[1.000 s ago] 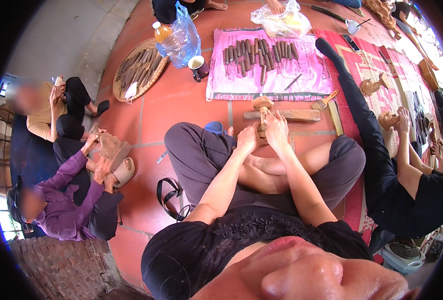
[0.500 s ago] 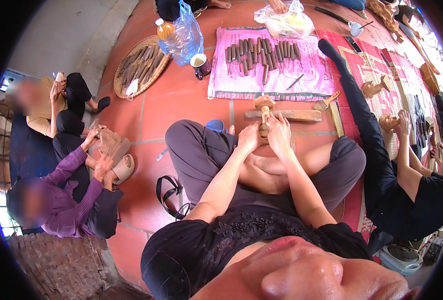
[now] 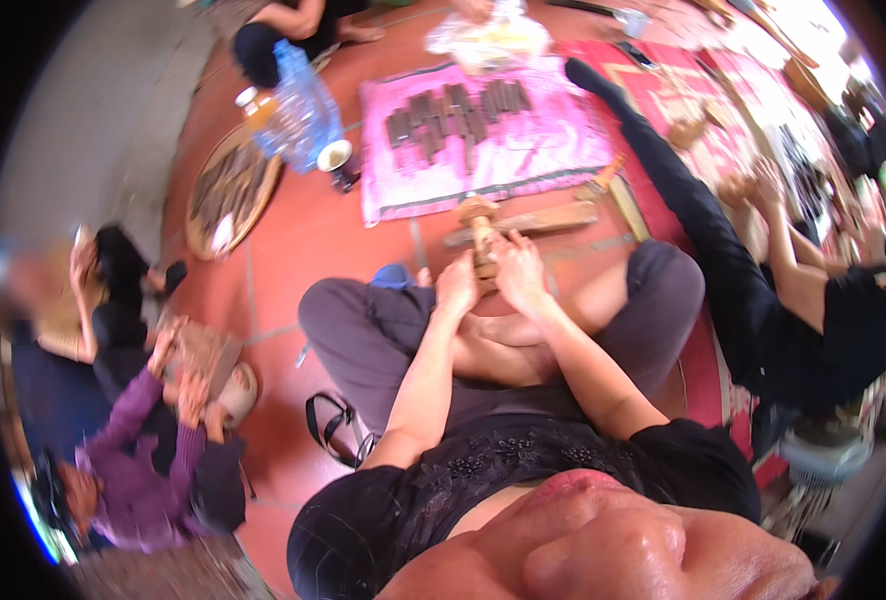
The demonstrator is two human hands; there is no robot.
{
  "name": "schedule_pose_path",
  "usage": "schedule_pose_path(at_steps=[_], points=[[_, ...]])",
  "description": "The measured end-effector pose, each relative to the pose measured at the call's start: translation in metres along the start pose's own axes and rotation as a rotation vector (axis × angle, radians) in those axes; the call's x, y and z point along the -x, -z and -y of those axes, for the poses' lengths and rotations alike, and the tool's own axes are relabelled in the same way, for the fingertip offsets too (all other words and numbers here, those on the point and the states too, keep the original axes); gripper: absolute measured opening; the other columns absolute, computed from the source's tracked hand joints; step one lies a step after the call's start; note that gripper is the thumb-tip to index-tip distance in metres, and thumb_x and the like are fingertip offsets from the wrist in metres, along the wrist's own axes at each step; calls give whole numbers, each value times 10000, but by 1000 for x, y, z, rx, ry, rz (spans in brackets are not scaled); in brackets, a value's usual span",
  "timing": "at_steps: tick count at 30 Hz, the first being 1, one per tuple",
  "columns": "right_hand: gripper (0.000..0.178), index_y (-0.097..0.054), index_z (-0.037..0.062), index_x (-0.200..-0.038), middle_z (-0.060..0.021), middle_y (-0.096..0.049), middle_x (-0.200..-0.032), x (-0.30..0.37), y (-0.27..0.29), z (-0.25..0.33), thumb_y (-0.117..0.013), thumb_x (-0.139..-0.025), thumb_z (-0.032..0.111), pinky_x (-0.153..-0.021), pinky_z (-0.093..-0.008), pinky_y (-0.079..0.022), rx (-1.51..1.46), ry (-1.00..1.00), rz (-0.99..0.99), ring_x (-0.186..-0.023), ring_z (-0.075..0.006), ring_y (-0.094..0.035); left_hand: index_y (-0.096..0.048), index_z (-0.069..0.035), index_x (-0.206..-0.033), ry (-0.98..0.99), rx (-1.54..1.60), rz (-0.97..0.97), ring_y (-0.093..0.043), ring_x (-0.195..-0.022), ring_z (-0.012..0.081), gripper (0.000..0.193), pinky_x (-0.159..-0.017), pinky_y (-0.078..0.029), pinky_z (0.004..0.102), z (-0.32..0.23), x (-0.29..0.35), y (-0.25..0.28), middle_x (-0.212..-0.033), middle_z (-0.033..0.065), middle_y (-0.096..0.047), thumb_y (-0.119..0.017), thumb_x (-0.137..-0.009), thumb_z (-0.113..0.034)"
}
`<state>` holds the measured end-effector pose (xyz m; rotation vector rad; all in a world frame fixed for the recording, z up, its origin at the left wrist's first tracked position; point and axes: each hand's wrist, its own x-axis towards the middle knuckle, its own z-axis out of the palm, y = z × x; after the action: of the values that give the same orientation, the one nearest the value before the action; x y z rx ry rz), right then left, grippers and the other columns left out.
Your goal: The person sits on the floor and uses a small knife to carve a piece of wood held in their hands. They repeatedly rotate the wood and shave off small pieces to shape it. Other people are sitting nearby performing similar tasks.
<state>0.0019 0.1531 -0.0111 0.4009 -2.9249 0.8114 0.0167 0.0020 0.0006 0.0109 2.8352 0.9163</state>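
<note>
Between my crossed legs I hold a carved wooden piece, pale brown, with a wide knobbed top and a narrower stem. My left hand is closed round its lower left side. From the right, my right hand grips the stem, fingers bent against it. Motion blur hides the finer carving, and my hands cover part of the lower end. Just behind the piece a thick wooden bar lies on the tiles. Farther off, several dark-handled carving tools rest in rows on a pink sheet.
A round basket of tools, a mug and a blue plastic bag stand at the far left. A brush lies right of the bar. Co-workers sit on both sides; a black strap lies by my left knee.
My view has swung and tilted, so the sheet, basket and tools appear farther left, with blur. Both hands stay on the wooden piece, which has kept its place between my legs.
</note>
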Motion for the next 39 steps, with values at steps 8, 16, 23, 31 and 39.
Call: schedule_pose_path(at_steps=[8,16,23,31,39], points=[[401,-685,91,-1260,-111,-678,-1301,-24,18,6,-562,-881,129,-1103,-495,-396,-109,-79,-22,-1312,-395,-537,-597,-85,-1320,-19,77,20,-693,-1073,360,727,-915,-531,440,-17,-1,3,-1111,209,-725,-870,-733,-417],[270,-705,63,-1090,-115,-686,-1240,12,1,14,-547,-875,108,-1062,-518,-414,-127,-61,-208,-1282,-418,-550,-623,-88,-1265,-21,167,60,-683,-1079,373,707,-908,-530,455,-11,0,4,-1117,196,-721,-887,-693,-411],[322,-683,107,-1209,-58,-670,-1288,-21,11,13,-557,-914,138,-1081,-509,-397,-192,-92,-56,-1303,-411,-527,-598,-79,-1275,-84,135,37,-679,-1064,400,709,-888,-526,472,-11,0,4,-1112,207,-718,-882,-701,-382],[269,-692,88,-1081,-57,-668,-1166,11,10,17,-570,-844,126,-969,-475,-454,-133,-6,-276,-1134,-342,-603,-600,-66,-1270,-51,117,49,-679,-1077,400,688,-903,-525,469,-11,0,2,-1116,208,-718,-874,-707,-351],[340,-681,125,-1228,-56,-687,-1278,-34,4,7,-604,-901,178,-1064,-501,-424,-71,-59,-74,-1267,-377,-563,-602,-80,-1316,-74,124,2,-684,-1081,387,802,-906,-540,461,-10,-3,1,-1103,208,-725,-909,-664,-433]])
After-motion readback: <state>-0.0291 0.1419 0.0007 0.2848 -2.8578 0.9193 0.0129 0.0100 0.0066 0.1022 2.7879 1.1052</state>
